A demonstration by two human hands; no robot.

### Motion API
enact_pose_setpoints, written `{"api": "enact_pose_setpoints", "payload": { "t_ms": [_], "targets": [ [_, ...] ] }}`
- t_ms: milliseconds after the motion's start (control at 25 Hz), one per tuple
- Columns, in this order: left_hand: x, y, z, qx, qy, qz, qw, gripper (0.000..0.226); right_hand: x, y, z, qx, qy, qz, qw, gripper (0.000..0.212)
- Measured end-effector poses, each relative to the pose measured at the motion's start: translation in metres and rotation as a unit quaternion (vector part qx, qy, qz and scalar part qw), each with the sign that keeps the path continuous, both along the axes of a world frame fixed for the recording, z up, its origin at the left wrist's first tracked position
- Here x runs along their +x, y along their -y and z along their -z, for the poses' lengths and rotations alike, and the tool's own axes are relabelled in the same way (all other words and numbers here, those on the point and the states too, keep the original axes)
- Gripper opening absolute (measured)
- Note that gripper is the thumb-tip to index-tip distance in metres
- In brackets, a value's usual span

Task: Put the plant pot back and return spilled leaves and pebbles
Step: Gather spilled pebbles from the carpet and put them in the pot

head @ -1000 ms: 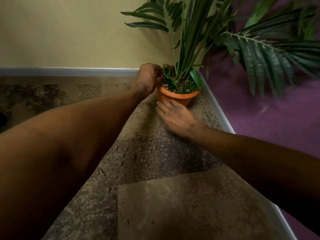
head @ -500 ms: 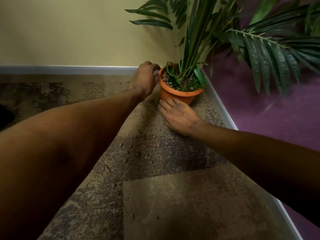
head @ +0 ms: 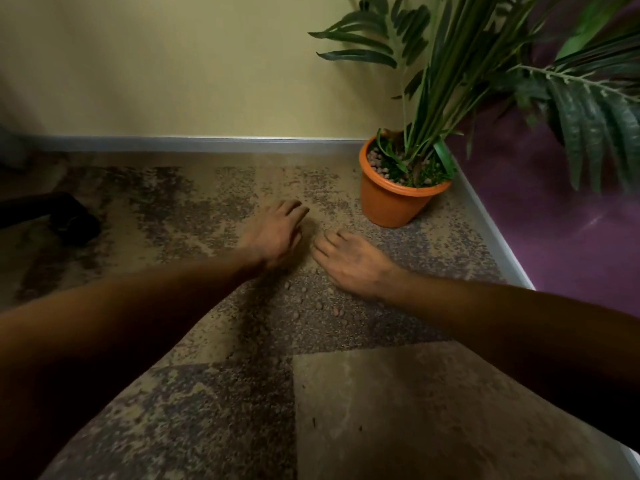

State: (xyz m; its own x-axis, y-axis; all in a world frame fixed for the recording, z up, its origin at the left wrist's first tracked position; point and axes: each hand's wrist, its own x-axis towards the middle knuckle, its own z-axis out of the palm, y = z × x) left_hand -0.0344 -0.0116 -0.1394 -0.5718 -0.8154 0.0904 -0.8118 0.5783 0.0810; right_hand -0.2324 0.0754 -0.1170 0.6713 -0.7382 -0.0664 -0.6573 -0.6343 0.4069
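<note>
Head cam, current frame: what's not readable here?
Head view only.
1. Pebbles on the carpet: small, blending into the speckled pile; count unclear.
2. Carpet under left hand and right hand: hidden by the palms.
3. Dark object at left edge: cut off, shadowed, unidentifiable.
4. Plant fronds: cut by top and right edges.
5. Pot far side: behind stems.

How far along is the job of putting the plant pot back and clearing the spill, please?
Done: the plant pot stands upright in the corner. In hand: the left hand and right hand are low over the carpet beside it, holding nothing. Left: pebbles lie scattered on the carpet.
</note>
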Motion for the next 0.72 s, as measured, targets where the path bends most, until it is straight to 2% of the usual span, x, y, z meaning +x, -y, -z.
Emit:
{"api": "enact_pose_setpoints", "payload": {
  "t_ms": [120,320,440,600,720],
  "targets": [
    [0.015,-0.013,0.014,0.029,0.022,0.008,0.999,0.055,0.024,-0.004,0.012,0.062,0.017,-0.003,0.998,0.035],
    [0.037,-0.026,0.037,0.073,0.003,-0.029,0.997,0.057,0.036,0.001,0.027,0.154,0.045,0.052,0.986,0.049],
    [0.047,-0.034,0.052,0.093,-0.007,-0.042,0.995,0.059,0.037,0.003,0.036,0.19,0.041,0.087,0.977,0.041],
    [0.056,-0.039,0.067,0.093,-0.021,-0.045,0.994,0.06,0.041,0.007,0.042,0.183,0.096,0.106,0.973,0.033],
    [0.064,-0.04,0.076,0.093,-0.028,-0.058,0.994,0.06,0.048,0.009,0.043,0.18,0.152,0.055,0.97,0.036]
  ]
}}
